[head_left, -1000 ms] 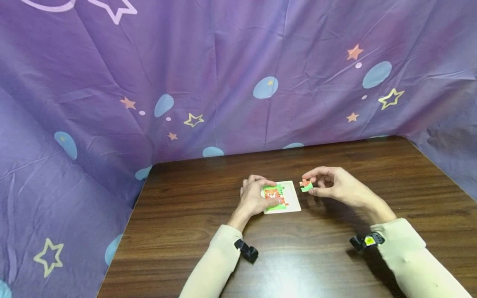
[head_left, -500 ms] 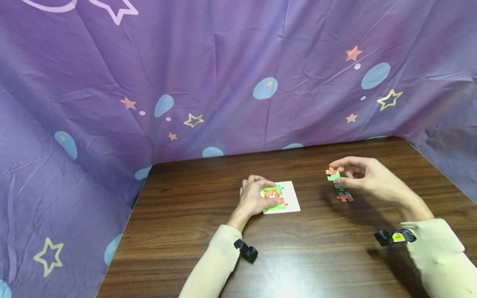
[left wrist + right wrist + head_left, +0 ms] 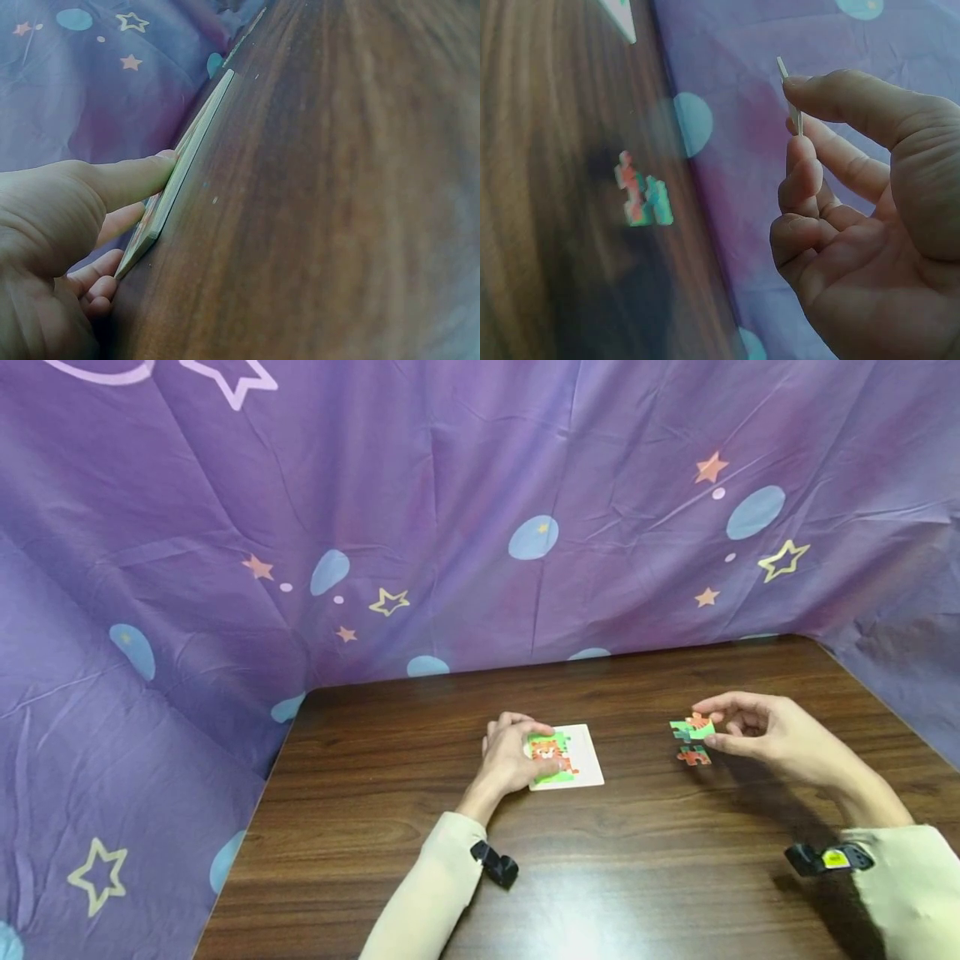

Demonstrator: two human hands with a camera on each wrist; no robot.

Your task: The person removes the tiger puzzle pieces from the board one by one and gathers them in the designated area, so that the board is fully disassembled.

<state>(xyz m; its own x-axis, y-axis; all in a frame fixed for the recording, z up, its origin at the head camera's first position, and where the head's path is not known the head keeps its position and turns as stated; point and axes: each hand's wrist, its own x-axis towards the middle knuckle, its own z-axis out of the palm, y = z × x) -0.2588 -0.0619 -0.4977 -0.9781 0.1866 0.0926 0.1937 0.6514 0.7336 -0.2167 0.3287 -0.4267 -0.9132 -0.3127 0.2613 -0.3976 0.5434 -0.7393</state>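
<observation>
At the table's middle lies a square puzzle board (image 3: 588,766) with a white base and a partly assembled orange animal on green. My left hand (image 3: 517,756) holds its left side, thumb and index finger on the picture; in the left wrist view the thumb (image 3: 139,180) presses near one edge. To the right, my right hand (image 3: 776,731) pinches an orange-and-green jigsaw piece (image 3: 703,727) between thumb and fingers, seen edge-on in the right wrist view. Below the held piece lie a green jigsaw piece (image 3: 680,731) and an orange jigsaw piece (image 3: 693,756), close together.
The dark wood-grain table (image 3: 360,802) runs back to a purple curtain (image 3: 465,527) with stars and blue ovals, which also hangs at both sides. Black wrist straps with cameras (image 3: 497,864) sit over pale sleeves.
My right hand has moved right, away from the board, carrying the pinched piece, then lowered toward the two loose pieces. My left hand and the board have stayed in place.
</observation>
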